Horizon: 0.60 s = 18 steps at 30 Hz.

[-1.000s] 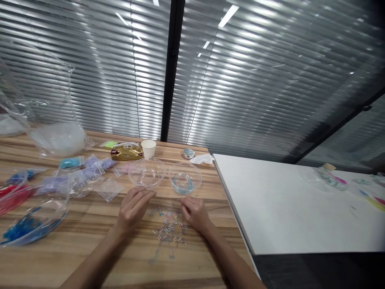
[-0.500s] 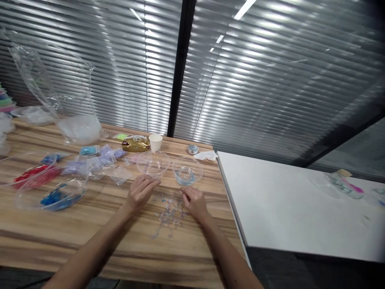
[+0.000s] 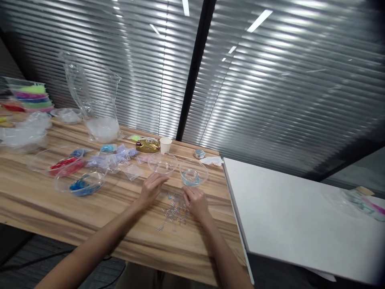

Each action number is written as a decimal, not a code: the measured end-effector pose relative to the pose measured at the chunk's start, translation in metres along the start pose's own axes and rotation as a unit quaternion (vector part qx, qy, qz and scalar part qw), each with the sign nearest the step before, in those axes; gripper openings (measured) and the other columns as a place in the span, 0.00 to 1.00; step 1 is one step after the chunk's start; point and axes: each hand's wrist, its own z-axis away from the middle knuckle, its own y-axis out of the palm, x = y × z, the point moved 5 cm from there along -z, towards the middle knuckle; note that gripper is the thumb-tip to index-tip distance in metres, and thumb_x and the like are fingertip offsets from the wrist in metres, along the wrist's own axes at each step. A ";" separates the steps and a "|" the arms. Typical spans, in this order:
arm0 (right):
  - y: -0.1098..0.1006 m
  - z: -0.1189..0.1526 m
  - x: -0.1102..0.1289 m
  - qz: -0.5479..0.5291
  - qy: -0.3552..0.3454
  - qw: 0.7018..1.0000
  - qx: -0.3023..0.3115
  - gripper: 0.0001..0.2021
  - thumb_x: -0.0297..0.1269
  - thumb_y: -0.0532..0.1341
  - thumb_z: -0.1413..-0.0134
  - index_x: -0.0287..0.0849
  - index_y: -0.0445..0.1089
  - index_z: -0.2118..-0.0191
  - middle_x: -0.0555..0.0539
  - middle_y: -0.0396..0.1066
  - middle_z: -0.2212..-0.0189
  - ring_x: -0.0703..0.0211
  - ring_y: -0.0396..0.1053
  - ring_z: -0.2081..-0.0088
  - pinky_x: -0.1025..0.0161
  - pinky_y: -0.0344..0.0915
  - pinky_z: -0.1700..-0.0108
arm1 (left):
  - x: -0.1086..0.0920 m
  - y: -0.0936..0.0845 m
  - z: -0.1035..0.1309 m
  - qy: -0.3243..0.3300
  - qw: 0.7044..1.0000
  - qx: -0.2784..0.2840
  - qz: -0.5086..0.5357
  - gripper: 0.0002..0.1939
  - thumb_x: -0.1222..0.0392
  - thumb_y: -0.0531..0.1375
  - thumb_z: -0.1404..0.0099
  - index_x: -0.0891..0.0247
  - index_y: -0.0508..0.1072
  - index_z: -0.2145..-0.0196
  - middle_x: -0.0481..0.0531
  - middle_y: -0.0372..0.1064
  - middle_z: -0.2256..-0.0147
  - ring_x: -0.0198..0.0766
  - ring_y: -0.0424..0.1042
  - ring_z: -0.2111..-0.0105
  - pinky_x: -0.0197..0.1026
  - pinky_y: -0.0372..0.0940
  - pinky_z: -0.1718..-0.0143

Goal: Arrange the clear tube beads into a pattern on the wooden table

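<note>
Small pieces [image 3: 175,212] near 2 hands [image 3: 152,188], well inside the table [image 3: 150,237] edges

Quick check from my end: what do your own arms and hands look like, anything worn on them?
No gloves on the left hand or right hand. No sleeve, watch or bracelet shows on the left forearm or right forearm. Rings are too small to tell.

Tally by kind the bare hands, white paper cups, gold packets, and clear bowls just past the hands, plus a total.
Bare hands: 2 (left hand, right hand)
Paper cup: 1
Gold packet: 1
Clear bowls: 2 (left bowl, right bowl)
Total: 6
</note>
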 end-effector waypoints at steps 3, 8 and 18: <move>-0.002 -0.001 -0.006 0.013 0.007 1.000 -0.006 0.10 0.25 0.55 0.45 0.39 0.72 0.62 0.46 0.74 0.72 0.57 0.70 0.71 0.64 0.61 0.68 | 0.001 0.001 -0.001 0.009 1.000 -0.006 0.006 0.09 0.71 0.54 0.32 0.63 0.72 0.63 0.50 0.72 0.70 0.34 0.69 0.69 0.36 0.64 0.66; 0.002 -0.002 -0.009 0.027 0.008 1.000 0.014 0.06 0.27 0.57 0.45 0.41 0.72 0.66 0.48 0.73 0.74 0.60 0.69 0.72 0.66 0.59 0.68 | 0.013 -0.006 -0.002 0.008 0.999 -0.038 -0.010 0.11 0.71 0.53 0.32 0.60 0.74 0.60 0.52 0.72 0.67 0.37 0.70 0.66 0.40 0.63 0.63; -0.011 0.008 -0.031 0.019 0.062 0.998 -0.027 0.11 0.24 0.55 0.47 0.42 0.74 0.65 0.49 0.74 0.77 0.62 0.69 0.76 0.69 0.56 0.72 | 0.024 -0.001 0.008 0.039 0.999 0.020 -0.019 0.14 0.71 0.50 0.31 0.61 0.74 0.62 0.48 0.67 0.73 0.34 0.66 0.72 0.35 0.61 0.70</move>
